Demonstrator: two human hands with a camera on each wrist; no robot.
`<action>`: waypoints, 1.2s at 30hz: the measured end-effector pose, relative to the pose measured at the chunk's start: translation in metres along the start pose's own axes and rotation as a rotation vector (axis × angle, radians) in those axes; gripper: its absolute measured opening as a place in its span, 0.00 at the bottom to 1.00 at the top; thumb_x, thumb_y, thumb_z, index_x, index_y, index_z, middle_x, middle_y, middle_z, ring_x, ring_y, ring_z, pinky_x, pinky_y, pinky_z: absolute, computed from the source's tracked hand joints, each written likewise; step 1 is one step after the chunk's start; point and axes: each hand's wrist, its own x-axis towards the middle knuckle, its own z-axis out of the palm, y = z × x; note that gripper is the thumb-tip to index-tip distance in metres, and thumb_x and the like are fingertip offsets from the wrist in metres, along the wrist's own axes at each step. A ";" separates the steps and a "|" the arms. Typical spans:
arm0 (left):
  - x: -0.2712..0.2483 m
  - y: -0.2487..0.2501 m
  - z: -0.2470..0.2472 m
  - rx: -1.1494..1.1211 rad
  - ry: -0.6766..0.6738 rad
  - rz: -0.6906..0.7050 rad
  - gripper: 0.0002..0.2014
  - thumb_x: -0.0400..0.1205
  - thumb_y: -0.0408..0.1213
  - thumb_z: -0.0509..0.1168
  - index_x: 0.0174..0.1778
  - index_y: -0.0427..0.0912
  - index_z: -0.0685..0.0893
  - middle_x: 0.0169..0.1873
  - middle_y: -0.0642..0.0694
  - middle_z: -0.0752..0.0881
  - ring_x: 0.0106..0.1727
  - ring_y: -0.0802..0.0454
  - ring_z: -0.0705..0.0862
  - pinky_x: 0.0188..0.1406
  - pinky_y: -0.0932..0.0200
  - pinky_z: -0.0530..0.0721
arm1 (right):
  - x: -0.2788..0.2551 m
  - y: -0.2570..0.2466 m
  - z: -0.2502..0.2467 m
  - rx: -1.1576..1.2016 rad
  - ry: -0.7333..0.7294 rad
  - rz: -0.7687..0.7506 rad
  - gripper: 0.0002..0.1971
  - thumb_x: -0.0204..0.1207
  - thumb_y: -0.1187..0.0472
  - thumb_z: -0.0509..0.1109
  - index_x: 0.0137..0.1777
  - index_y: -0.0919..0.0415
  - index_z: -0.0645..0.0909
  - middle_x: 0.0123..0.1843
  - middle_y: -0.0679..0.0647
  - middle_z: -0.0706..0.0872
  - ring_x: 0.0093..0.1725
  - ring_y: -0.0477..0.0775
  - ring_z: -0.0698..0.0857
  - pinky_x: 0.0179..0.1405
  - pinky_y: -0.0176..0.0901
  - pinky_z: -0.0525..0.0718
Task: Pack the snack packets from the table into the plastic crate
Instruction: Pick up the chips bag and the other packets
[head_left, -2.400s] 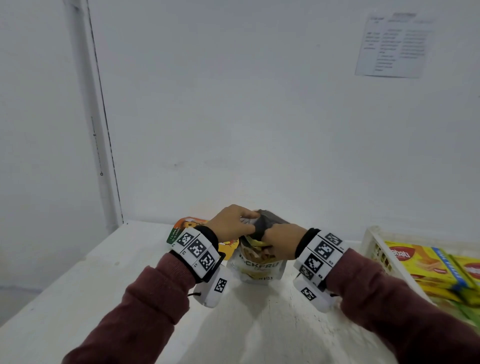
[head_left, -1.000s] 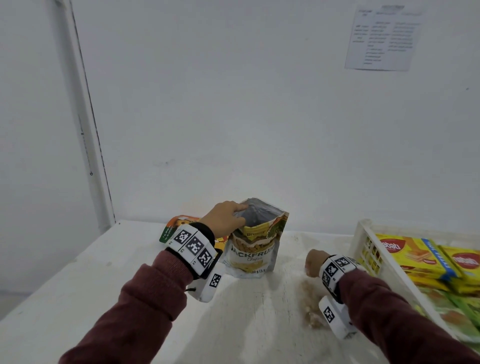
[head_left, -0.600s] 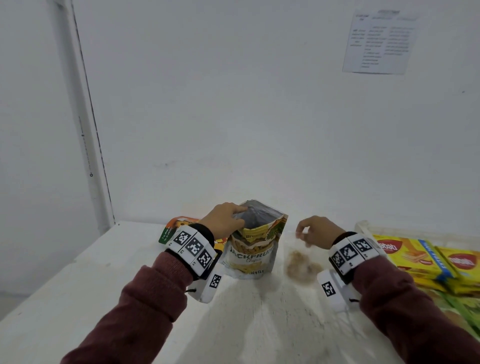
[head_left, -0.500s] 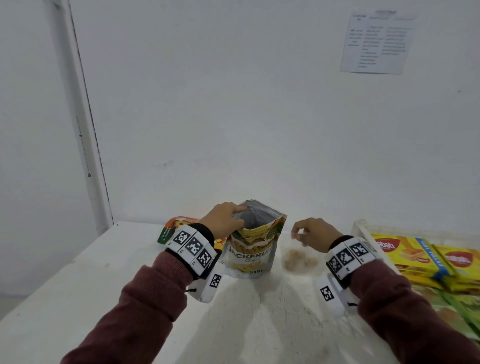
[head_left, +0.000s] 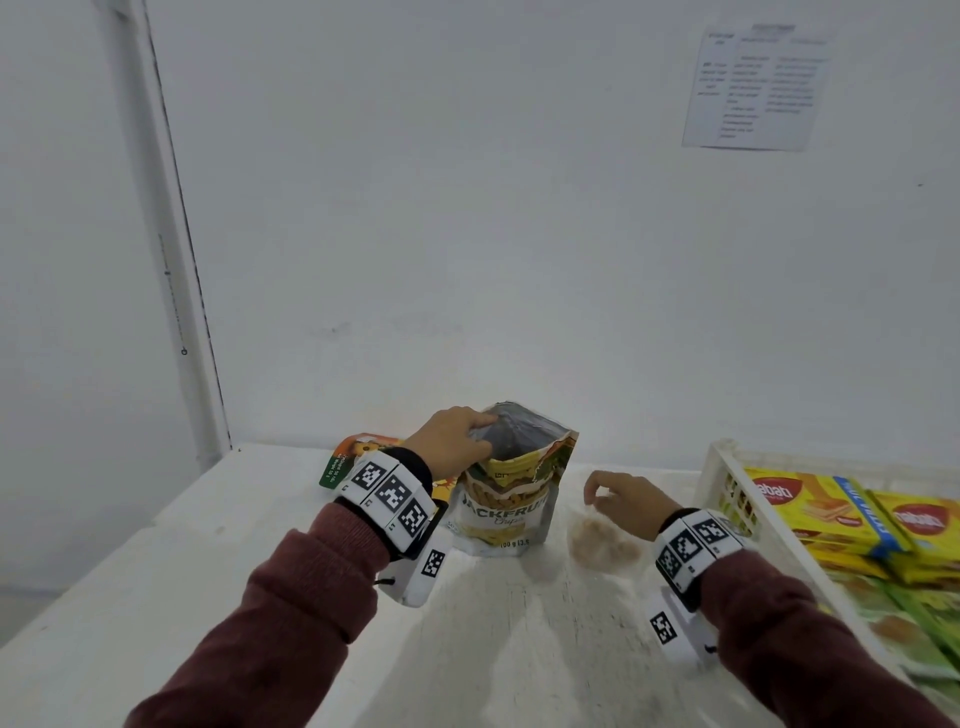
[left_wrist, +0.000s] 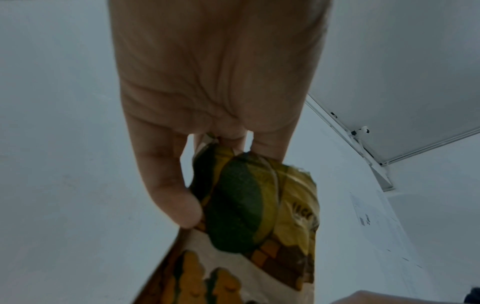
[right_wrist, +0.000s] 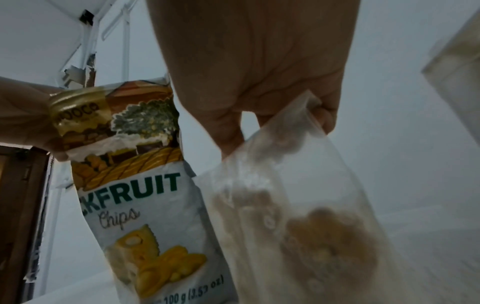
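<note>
Right hand (head_left: 626, 501) pinches top edge of clear bag (right_wrist: 298, 205); bag hangs below fingers, brownish contents at bottom, just right of pouch. Left hand (head_left: 449, 441) pinches rim of pouch (head_left: 506, 501), mouth open, long axis upright, base on table (head_left: 208, 571). Crate (head_left: 719, 478) lies right of right hand, near; that hand is nearer. Judgement: bag goes either left-up over pouch rim or right over crate wall. Open table toward viewer. Flat packet (head_left: 343, 460) behind left wrist. Wall close behind.
</note>
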 end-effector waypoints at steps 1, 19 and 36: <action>0.000 0.000 0.000 -0.003 -0.001 0.001 0.25 0.81 0.33 0.57 0.77 0.45 0.69 0.75 0.42 0.71 0.53 0.45 0.79 0.44 0.65 0.69 | -0.001 -0.001 0.002 -0.026 -0.022 0.022 0.11 0.79 0.52 0.64 0.36 0.42 0.68 0.42 0.46 0.77 0.47 0.51 0.77 0.49 0.40 0.73; -0.002 -0.001 0.003 -0.162 0.132 0.000 0.20 0.80 0.32 0.60 0.70 0.42 0.78 0.70 0.42 0.79 0.64 0.37 0.80 0.54 0.56 0.79 | 0.000 -0.003 0.023 -0.629 0.015 0.007 0.15 0.80 0.65 0.58 0.65 0.60 0.75 0.66 0.57 0.78 0.65 0.58 0.78 0.64 0.45 0.73; 0.004 -0.006 -0.006 -0.273 0.101 -0.020 0.18 0.83 0.37 0.58 0.69 0.44 0.80 0.65 0.42 0.82 0.55 0.49 0.82 0.44 0.64 0.79 | 0.006 0.004 0.024 -0.260 0.056 0.215 0.16 0.74 0.67 0.62 0.61 0.54 0.77 0.62 0.54 0.82 0.60 0.56 0.82 0.57 0.43 0.80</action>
